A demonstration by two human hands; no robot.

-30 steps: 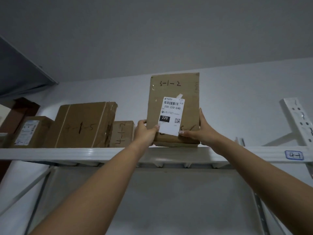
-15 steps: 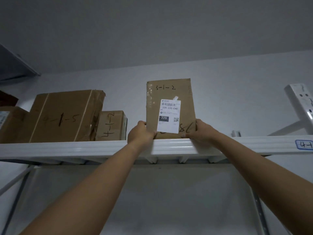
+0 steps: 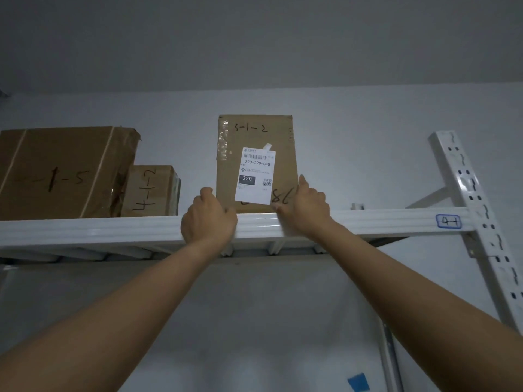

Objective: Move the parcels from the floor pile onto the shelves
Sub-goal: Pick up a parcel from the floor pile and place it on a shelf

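Note:
A flat brown cardboard parcel (image 3: 256,137) marked "3-1-2", with a white shipping label, stands upright on the top white shelf (image 3: 368,222). My left hand (image 3: 208,219) grips its lower left corner at the shelf's front edge. My right hand (image 3: 304,209) holds its lower right edge, thumb up along the side. Both arms reach up from below.
On the same shelf to the left stand a large box (image 3: 65,174) marked "1-5" and a smaller box (image 3: 151,190) marked "4-1-2". A white perforated upright (image 3: 475,210) stands at the right, beside a "4-1" tag (image 3: 448,221). White wall lies behind.
The parcel has come down onto the shelf and slid back from its front edge. Both hands stayed on its lower corners. The camera view shifted right.

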